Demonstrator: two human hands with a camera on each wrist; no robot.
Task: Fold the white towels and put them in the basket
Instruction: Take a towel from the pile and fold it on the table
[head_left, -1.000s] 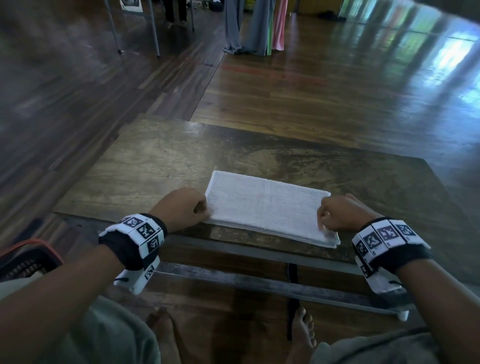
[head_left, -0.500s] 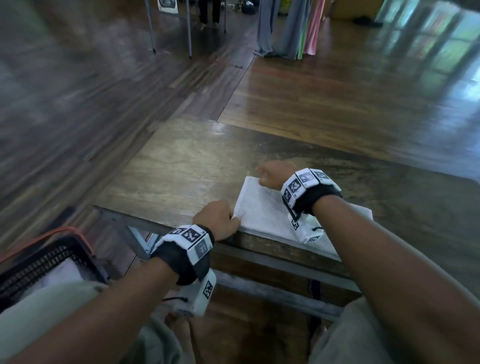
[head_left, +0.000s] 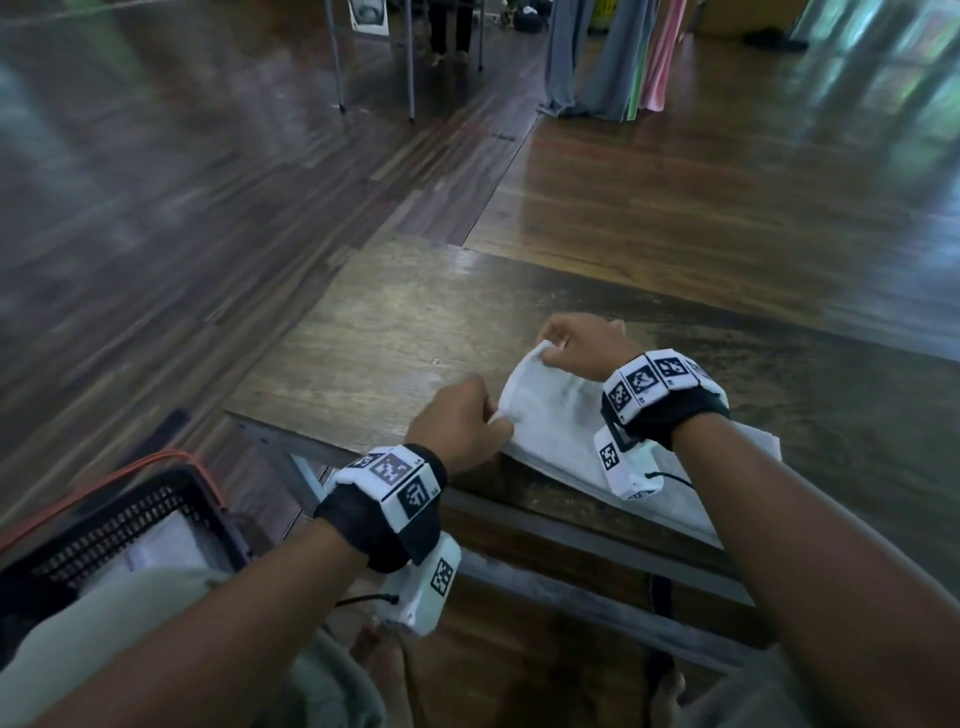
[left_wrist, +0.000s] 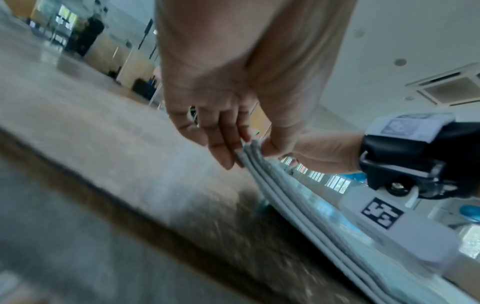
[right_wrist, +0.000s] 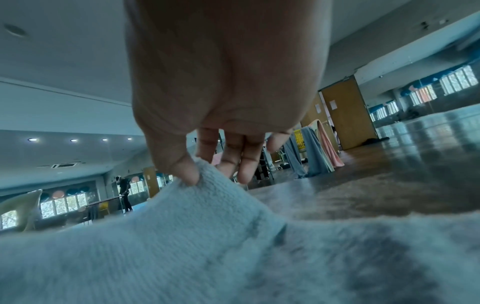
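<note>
A folded white towel (head_left: 550, 421) lies at the near edge of the wooden table (head_left: 395, 332). My left hand (head_left: 467, 421) pinches its near left corner; the left wrist view shows the stacked layers of the towel (left_wrist: 272, 185) held between thumb and fingers. My right hand (head_left: 576, 343) pinches the far left corner and lifts it, so the left end curls up off the table. The right wrist view shows the thumb pressing the raised towel (right_wrist: 197, 205) against the fingers. A black basket (head_left: 124, 525) with an orange handle stands on the floor at lower left, with white cloth inside.
The table's metal frame (head_left: 571, 577) runs below the near edge, above my bare feet. Grey, green and pink cloths (head_left: 618, 57) hang at the back. Metal stand legs (head_left: 374, 57) rise at the rear left. Wooden floor surrounds the table.
My right hand crossed from the towel's right end to its far left corner and lifted it. The left hand kept its corner. The view swung left, bringing the basket in.
</note>
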